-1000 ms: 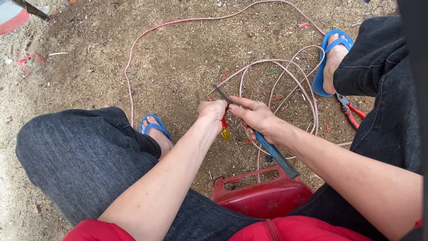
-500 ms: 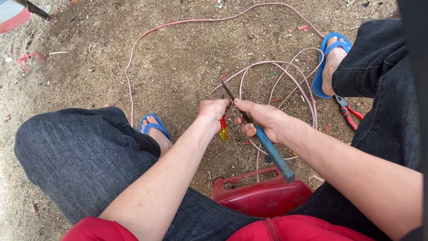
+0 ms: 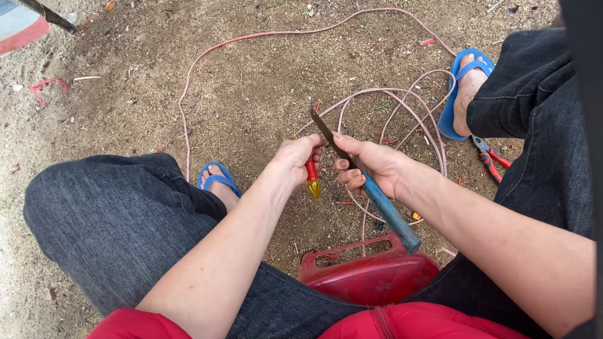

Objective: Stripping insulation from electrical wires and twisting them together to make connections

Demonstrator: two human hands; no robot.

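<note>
My right hand (image 3: 370,166) grips a knife (image 3: 384,204) by its long blue handle, the dark blade pointing up and to the left past my thumb. My left hand (image 3: 294,160) pinches a small red and yellow object (image 3: 312,179) that hangs down from my fingers, right beside the blade. Both hands meet in front of me, above the sandy ground. A long pink cable (image 3: 402,100) lies looped on the dirt beyond my hands and runs off to the upper left.
I sit on a low red plastic stool (image 3: 370,276), in dark jeans and blue flip-flops (image 3: 461,88). Red-handled pliers (image 3: 491,157) lie by my right foot. Small red and green wire scraps dot the dirt. A red-edged object sits at the top left corner.
My right hand has tilted the knife, swinging the blade tip up and left while the blue handle dropped lower. My left hand stays in place with the red and yellow object.
</note>
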